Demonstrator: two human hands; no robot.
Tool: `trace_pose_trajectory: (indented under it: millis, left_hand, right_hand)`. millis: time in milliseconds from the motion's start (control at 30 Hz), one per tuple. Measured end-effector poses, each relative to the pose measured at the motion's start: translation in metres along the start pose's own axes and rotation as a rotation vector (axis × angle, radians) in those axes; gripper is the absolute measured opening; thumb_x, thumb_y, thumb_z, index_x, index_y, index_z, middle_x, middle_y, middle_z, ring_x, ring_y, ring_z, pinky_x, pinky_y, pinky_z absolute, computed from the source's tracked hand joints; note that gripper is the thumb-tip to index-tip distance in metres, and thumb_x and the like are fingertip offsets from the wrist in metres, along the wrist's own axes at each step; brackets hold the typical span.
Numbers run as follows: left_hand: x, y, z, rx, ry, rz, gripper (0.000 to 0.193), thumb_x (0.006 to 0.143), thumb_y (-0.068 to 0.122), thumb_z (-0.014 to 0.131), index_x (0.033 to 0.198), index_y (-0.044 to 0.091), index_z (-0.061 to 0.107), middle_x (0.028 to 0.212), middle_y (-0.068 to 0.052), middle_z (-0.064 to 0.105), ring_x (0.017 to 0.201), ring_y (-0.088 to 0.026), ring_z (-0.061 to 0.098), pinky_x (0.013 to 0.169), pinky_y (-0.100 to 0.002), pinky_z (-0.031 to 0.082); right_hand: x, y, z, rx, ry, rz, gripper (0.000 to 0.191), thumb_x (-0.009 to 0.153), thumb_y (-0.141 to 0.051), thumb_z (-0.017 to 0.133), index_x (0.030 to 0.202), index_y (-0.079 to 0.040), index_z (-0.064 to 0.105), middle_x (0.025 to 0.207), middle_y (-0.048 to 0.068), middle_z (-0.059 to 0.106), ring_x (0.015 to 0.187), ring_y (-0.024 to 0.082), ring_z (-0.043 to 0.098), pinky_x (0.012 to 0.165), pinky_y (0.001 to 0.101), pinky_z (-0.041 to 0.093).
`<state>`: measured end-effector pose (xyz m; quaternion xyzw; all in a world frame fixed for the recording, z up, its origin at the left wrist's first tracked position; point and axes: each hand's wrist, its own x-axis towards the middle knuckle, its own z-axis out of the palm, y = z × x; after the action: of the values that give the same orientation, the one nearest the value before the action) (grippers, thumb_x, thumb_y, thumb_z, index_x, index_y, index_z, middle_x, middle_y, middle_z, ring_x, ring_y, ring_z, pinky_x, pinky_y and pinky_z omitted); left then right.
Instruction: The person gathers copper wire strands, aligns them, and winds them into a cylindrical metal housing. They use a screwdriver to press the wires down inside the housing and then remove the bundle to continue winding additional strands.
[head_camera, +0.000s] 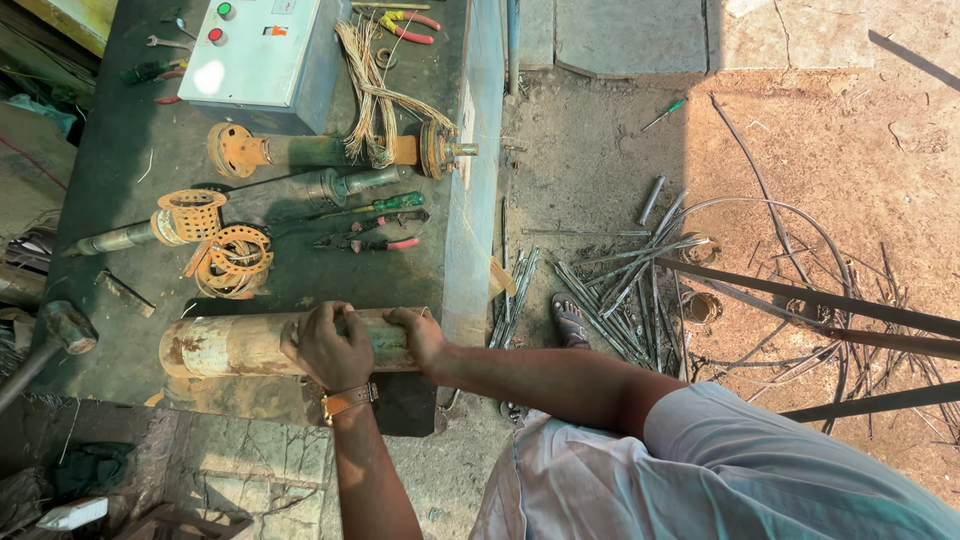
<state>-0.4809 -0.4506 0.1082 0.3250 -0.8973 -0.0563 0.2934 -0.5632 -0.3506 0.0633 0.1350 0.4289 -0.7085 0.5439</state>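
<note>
Together, two hands (375, 345) on one rusty cylinder (240, 345)

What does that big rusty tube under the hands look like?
The tube is a thick metal cylinder, rusty orange with pale worn patches and a greenish stretch towards its right end. It lies on its side near the front edge of the dark workbench. The left hand rests on top of its middle, and the right hand grips its right end.
</note>
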Motion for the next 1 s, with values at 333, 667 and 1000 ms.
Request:
trace_pose_trajectory:
  millis: [333, 667, 1000]
  left_hand:
    - [0.004, -0.001, 0.001, 0.005, 0.000, -0.007, 0.012, 0.096, 0.025, 0.068, 0.089, 0.015, 0.068, 0.087, -0.002, 0.071, 0.094, -0.025, 0.066, 0.110, -0.049, 0.035]
    - [0.009, -0.003, 0.002, -0.006, -0.004, -0.033, 0.016, 0.095, 0.027, 0.069, 0.086, 0.014, 0.069, 0.085, -0.004, 0.071, 0.088, -0.026, 0.066, 0.109, -0.047, 0.037]
    - [0.012, -0.001, 0.003, -0.017, -0.018, -0.067, 0.009, 0.090, 0.022, 0.070, 0.085, 0.015, 0.068, 0.079, -0.002, 0.072, 0.081, -0.024, 0.068, 0.108, -0.048, 0.036]
  right_hand:
    - [0.011, 0.006, 0.001, -0.007, 0.130, -0.005, 0.046, 0.085, -0.029, 0.069, 0.122, -0.006, 0.054, 0.106, 0.014, 0.065, 0.090, 0.024, 0.069, 0.076, 0.0415, 0.061]
    - [0.020, -0.009, -0.020, -0.099, -0.251, 0.123, 0.041, 0.097, -0.035, 0.058, 0.123, -0.004, 0.063, 0.111, 0.012, 0.072, 0.100, 0.024, 0.070, 0.091, 0.0394, 0.056]
    - [0.018, -0.013, 0.001, 0.040, 0.017, 0.180, 0.045, 0.090, -0.047, 0.052, 0.114, -0.012, 0.065, 0.105, 0.013, 0.071, 0.095, 0.029, 0.068, 0.089, 0.0484, 0.053]
